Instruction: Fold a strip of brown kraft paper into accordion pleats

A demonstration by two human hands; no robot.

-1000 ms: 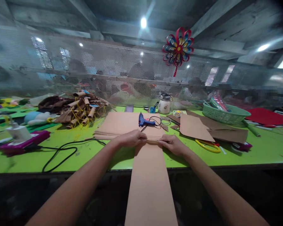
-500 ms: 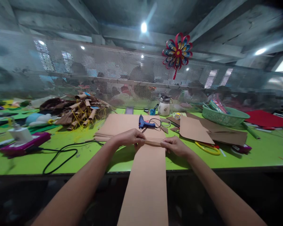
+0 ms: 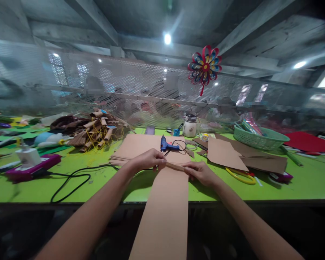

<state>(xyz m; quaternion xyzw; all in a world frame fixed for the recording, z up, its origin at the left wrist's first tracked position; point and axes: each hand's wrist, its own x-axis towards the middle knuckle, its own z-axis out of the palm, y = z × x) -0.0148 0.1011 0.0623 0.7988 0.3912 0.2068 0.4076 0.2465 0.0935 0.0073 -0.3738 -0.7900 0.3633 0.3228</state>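
Note:
A long strip of brown kraft paper (image 3: 165,209) runs from the table's front edge down toward me, its far end folded or rolled into a narrow band. My left hand (image 3: 151,159) pinches the left end of that band, thumb and fingers closed. At the right end, my right hand (image 3: 202,171) grips it the same way. Just beyond my hands, a blue hot glue gun (image 3: 168,144) rests on a stack of brown paper sheets (image 3: 137,144). The undersides of my fingers are hidden.
Left are a purple power strip (image 3: 35,169) with a black cord (image 3: 70,177) and a pile of rolled brown paper pieces (image 3: 97,131). Right lie brown sheets (image 3: 224,153), yellow-handled scissors (image 3: 241,177) and a green basket (image 3: 260,139). A perforated metal screen (image 3: 141,86) stands behind.
The view has tilted slightly upward. Both hands keep hold of the paper's far end, and the folded band now slants a little lower toward the right.

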